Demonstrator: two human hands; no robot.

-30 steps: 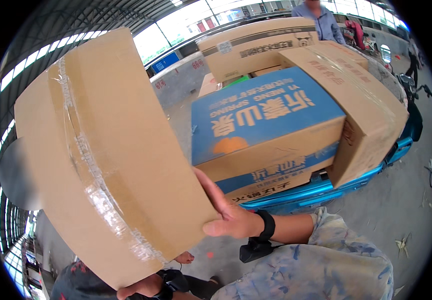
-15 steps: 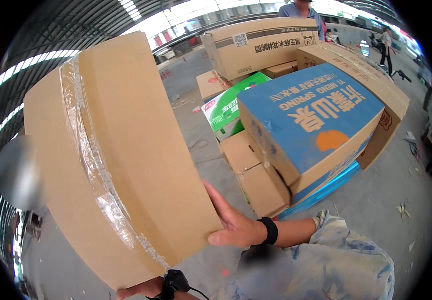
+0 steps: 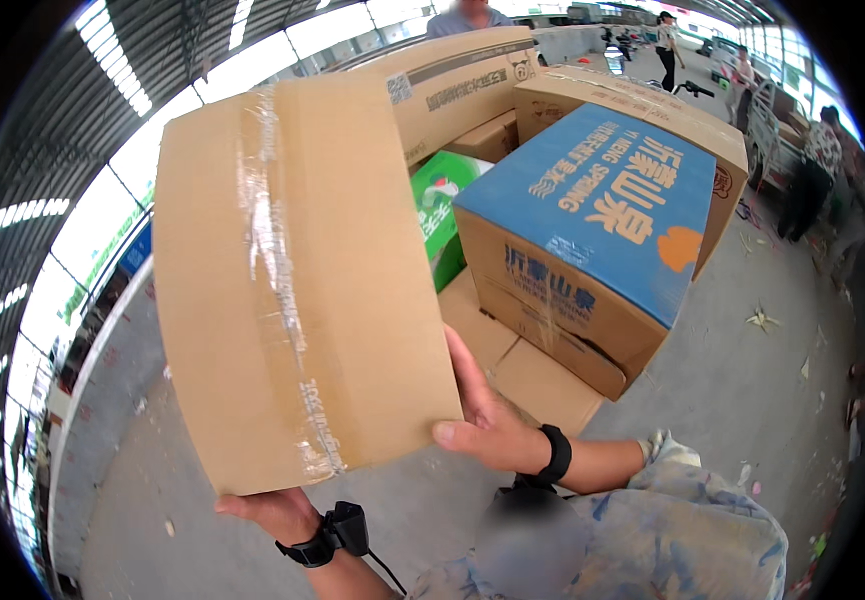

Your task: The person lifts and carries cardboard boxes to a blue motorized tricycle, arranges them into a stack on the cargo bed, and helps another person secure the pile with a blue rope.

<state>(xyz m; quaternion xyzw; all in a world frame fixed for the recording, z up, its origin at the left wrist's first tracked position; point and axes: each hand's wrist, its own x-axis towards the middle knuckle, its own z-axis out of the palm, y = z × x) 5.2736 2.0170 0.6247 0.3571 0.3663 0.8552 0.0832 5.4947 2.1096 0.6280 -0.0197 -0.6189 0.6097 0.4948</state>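
The right hand grasps the lower right edge of a plain brown, tape-sealed cardboard carton, thumb on its near face; the left hand supports its bottom edge, most fingers hidden. That carton is left of the blue-topped brown cardboard box — lifted, not yet set down. Already piled: a green-and-white printed box just left of the blue-topped one, a tan cardboard box below its near edge — contents all hidden.

Grey concrete floor carries a dry, star-shaped plant scrap and scattered pale litter toward its right edge. A low wall lines its left edge. The stacked cartons hide their own support.
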